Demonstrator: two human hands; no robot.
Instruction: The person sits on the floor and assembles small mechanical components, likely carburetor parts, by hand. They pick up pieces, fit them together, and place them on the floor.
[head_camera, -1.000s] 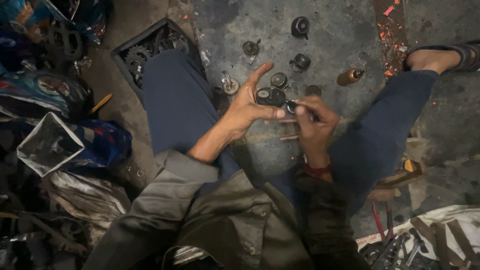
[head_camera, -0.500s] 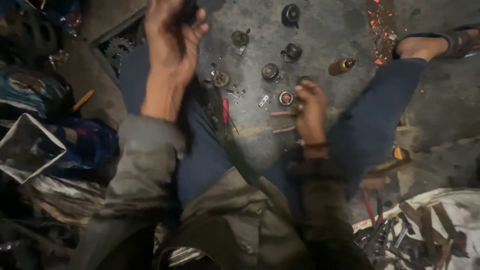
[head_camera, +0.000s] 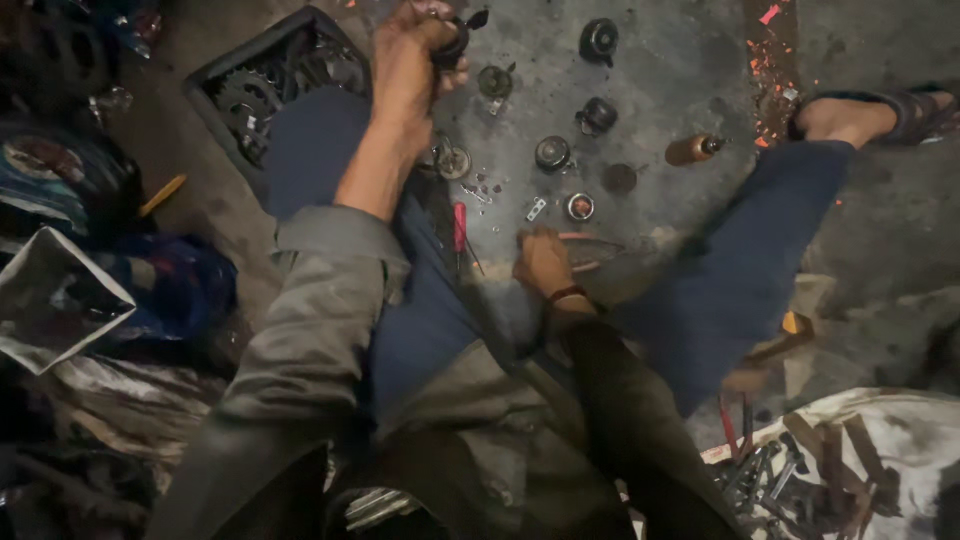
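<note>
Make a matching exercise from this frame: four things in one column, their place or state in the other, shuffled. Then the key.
Things:
1. left hand
2. right hand
3. red-handled screwdriver
4. small brown bottle

Places or states:
A. lying on its side on the concrete, near the sandalled foot
B. low on the floor between the legs
C. raised, fist closed on a small dark part
D. on the floor beside the person's left leg

Pairs: 1-C, 2-B, 3-D, 4-A

Dim, seemingly concrete floor (head_camera: 680, 70).
</note>
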